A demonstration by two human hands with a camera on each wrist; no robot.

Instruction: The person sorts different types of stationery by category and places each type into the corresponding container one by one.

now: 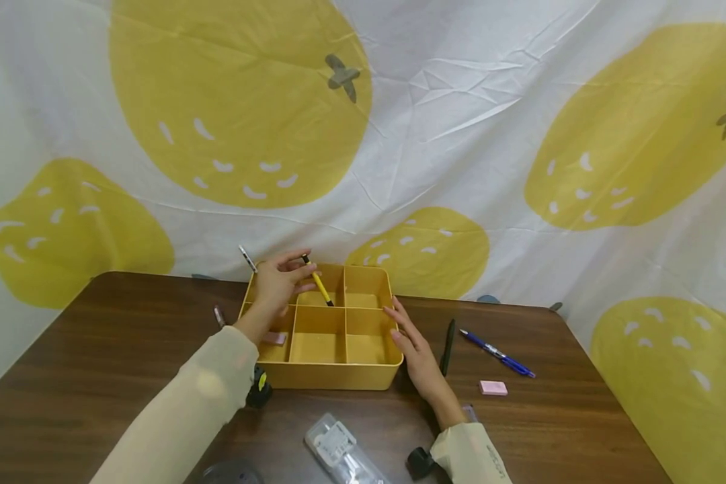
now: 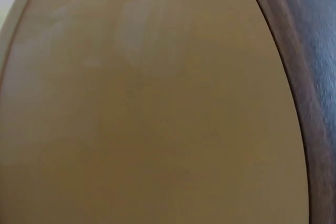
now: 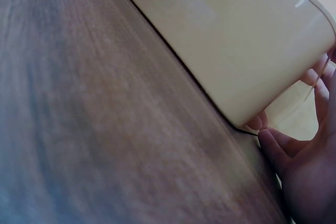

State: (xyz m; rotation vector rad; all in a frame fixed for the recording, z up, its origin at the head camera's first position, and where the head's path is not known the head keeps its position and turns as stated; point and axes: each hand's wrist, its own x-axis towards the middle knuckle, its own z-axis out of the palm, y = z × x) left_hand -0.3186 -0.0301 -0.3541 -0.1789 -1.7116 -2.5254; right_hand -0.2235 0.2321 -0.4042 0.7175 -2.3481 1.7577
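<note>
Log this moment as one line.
Left hand: pinches yellow pen over divided box | Right hand: touches box's right side | Table: blue pen, pink eraser right of box

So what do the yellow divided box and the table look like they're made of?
Yellow divided box: probably plastic, smooth and slightly glossy, given its soft reflections.
Table: wood or wood-look laminate, with a low sheen; the streaky grain fits either.

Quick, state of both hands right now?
Left hand: closed, holding the yellow pen.
Right hand: open, touching the box's right side.
</note>
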